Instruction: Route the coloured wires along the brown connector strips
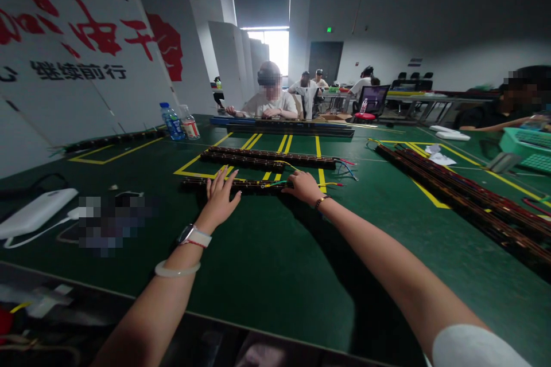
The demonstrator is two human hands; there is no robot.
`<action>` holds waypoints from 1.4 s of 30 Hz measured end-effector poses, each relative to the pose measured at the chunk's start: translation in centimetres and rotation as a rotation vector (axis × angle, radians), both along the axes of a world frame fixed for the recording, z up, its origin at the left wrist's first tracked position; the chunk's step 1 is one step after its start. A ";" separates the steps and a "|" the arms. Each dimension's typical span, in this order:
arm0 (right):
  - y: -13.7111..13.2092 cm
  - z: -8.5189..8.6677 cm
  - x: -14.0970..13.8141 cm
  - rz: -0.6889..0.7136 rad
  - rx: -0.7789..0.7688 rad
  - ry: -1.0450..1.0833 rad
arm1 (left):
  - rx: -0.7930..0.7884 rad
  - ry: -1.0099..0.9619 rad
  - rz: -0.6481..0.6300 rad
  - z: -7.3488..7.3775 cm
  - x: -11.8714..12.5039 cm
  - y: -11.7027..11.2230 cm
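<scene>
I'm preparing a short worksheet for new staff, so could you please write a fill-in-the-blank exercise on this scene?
1. The watch is worn on the ____ wrist.
2. The hand nearer the red-tipped yellow wire by the nearest dark bundle is the ____ one.
3. The tape on the tabletop is ____.
4. The leftmost bottle has a ____ cap.

Missing words: left; right; yellow; blue.

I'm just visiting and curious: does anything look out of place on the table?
One thing: a crumpled white scrap, perhaps paper, lies at right beside the long dark bundles, looking like litter among neat rows. I see no spill, and the dark wired bundle under the left hand lies straight.
</scene>
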State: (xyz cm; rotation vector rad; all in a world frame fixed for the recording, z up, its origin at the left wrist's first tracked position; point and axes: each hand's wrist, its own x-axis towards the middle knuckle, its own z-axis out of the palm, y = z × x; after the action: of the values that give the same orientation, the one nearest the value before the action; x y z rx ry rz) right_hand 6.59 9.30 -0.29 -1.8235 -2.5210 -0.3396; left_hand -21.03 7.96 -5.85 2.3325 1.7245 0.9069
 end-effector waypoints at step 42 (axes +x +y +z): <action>-18.4 6.1 39.5 -1.290 0.151 -0.033 | -0.143 -0.098 -0.056 -1.1 0.1 1.1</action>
State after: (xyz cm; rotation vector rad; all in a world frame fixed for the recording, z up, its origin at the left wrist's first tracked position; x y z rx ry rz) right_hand 46.12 -9.13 5.84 -3.0327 -0.9101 -0.4981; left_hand -20.97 9.08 -6.96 2.1961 1.6208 0.8437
